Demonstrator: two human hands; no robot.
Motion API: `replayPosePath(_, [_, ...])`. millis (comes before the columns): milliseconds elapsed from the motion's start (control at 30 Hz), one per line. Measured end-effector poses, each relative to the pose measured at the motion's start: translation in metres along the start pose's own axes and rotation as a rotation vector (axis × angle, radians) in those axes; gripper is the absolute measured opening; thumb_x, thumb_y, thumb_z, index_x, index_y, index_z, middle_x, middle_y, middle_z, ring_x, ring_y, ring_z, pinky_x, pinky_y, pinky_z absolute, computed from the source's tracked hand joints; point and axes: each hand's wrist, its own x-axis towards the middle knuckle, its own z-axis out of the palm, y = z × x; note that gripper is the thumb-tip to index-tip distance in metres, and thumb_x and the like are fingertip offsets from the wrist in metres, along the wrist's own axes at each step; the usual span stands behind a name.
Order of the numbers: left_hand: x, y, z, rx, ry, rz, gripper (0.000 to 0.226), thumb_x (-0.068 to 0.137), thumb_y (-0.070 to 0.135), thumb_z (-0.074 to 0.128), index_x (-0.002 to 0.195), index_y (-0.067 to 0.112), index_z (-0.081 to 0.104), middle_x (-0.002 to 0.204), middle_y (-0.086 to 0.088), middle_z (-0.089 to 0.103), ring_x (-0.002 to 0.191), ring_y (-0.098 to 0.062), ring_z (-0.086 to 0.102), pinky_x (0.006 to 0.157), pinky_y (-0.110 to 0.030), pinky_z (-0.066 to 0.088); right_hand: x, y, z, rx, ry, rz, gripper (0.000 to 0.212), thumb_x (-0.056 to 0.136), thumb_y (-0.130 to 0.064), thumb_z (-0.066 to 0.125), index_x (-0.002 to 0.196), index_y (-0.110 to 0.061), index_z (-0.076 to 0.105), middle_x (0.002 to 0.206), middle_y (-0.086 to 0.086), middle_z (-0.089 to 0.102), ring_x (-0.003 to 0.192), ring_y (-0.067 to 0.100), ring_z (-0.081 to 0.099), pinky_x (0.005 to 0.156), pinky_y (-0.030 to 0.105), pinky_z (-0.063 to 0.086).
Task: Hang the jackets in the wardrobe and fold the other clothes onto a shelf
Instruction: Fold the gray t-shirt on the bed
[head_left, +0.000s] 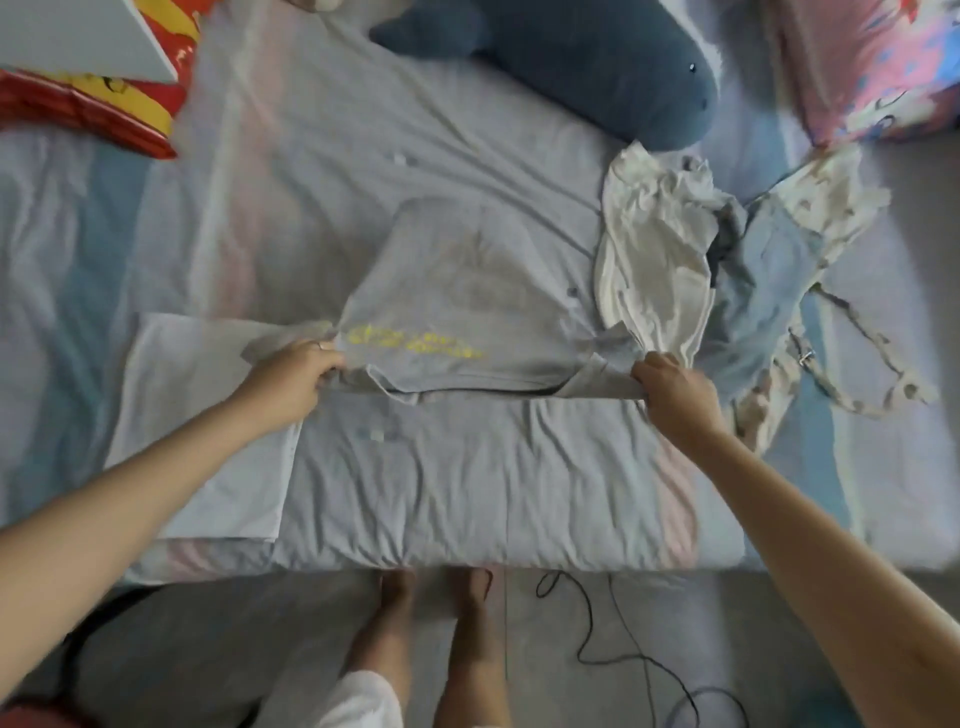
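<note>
Stretching between both hands—left hand (293, 375), right hand (675, 387)—grey T-shirt (457, 291), edges pinched.

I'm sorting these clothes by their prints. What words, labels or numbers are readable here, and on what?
No text here can be read.
Yellow print on the grey T-shirt: lettering, too blurred to read.
Faint larger print above it: too washed out to read.
Red and yellow item, far left: dark marks, unreadable.
Pink pillow: pictures only, no legible words.
</note>
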Motion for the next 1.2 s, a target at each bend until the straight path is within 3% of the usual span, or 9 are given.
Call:
replayPosePath(167, [-0.036,-0.017,0.159,0.062,-0.557,-0.285,0.050,0.083,-0.007,0.045,0.124,0.016,0.059,0.123,-0.008,0.062,0.114,-0.026,0.057,0.083,-0.027,0.042,-0.045,0.006,0.149,-0.135,-0.448,-0.149,0.026,0.083,-0.003,0.049,0.101,-0.014,0.064,0.103,0.004,0.060,0.103,0.025,0.056,0.075,0.036,0.047])
replayPosePath(300, [-0.049,-0.028,0.248,0.015,-0.855,-0.347,0.030,0.086,0.003,0.049,0.113,0.009,0.061,0.115,-0.010,0.064,0.105,-0.023,0.060,0.081,-0.023,0.043,-0.083,0.010,0.235,-0.098,-0.658,-0.144,0.033,0.085,-0.013,0.047,0.114,-0.023,0.058,0.117,-0.002,0.057,0.112,0.018,0.051,0.091,0.028,0.037])
replayPosePath(367, [-0.041,-0.034,0.255,-0.141,-0.705,-0.426,0.021,0.084,0.000,0.054,0.102,0.005,0.064,0.102,-0.009,0.066,0.099,-0.025,0.062,0.075,-0.022,0.041,-0.087,0.010,0.247,0.120,-0.568,-0.016,0.036,0.080,-0.027,0.048,0.114,-0.018,0.057,0.116,0.000,0.057,0.110,0.021,0.052,0.092,0.032,0.037])
replayPosePath(500, [0.028,-0.062,0.268,-0.183,0.106,-0.497,0.028,0.080,0.000,0.066,0.107,-0.005,0.059,0.105,-0.026,0.061,0.102,-0.040,0.057,0.087,-0.040,0.042,-0.036,0.001,0.270,0.565,-0.005,0.341,0.023,0.085,-0.020,0.052,0.104,-0.009,0.059,0.095,-0.002,0.054,0.090,0.019,0.052,0.074,0.026,0.036])
replayPosePath(634, [0.117,-0.074,0.250,-0.401,0.450,-0.688,0.050,0.082,0.013,0.068,0.122,-0.006,0.045,0.117,-0.025,0.054,0.107,-0.035,0.053,0.092,-0.038,0.039,0.063,-0.021,0.274,0.989,0.156,0.641,0.030,0.087,-0.021,0.064,0.114,-0.008,0.056,0.087,-0.005,0.057,0.083,0.011,0.054,0.078,0.028,0.045])
replayPosePath(801, [0.202,-0.087,0.228,-0.984,0.522,-0.772,0.034,0.081,0.008,0.067,0.113,0.004,0.055,0.092,-0.003,0.059,0.089,-0.019,0.056,0.078,-0.030,0.049,0.154,-0.031,0.274,1.138,0.188,0.691,0.014,0.085,-0.017,0.066,0.093,-0.011,0.057,0.069,-0.009,0.049,0.059,-0.001,0.044,0.054,0.016,0.039])
replayPosePath(934, [0.222,-0.094,0.213,-0.873,0.547,-0.638,0.021,0.080,0.003,0.067,0.090,0.019,0.057,0.090,-0.001,0.062,0.082,-0.013,0.058,0.079,-0.027,0.050,0.183,-0.023,0.264,0.916,0.337,0.672,0.039,0.088,-0.012,0.055,0.059,-0.018,0.031,0.055,-0.006,0.031,0.054,0.007,0.027,0.051,0.020,0.027])
replayPosePath(1101, [0.254,-0.106,0.188,-0.707,0.681,-0.514,0.036,0.075,0.002,0.070,0.075,0.031,0.049,0.079,0.008,0.054,0.069,-0.001,0.048,0.066,-0.013,0.042,0.217,-0.008,0.249,0.867,0.410,0.626,0.019,0.090,-0.020,0.055,0.071,-0.019,0.055,0.068,-0.001,0.052,0.072,0.006,0.042,0.062,0.021,0.030])
replayPosePath(1201, [0.276,-0.112,0.192,-0.593,0.702,-0.492,0.027,0.075,0.006,0.070,0.090,0.022,0.053,0.088,0.002,0.057,0.079,-0.010,0.053,0.076,-0.020,0.046,0.240,-0.007,0.252,0.733,0.383,0.633,0.020,0.091,-0.023,0.052,0.105,-0.020,0.066,0.106,0.002,0.066,0.095,0.010,0.053,0.078,0.022,0.036])
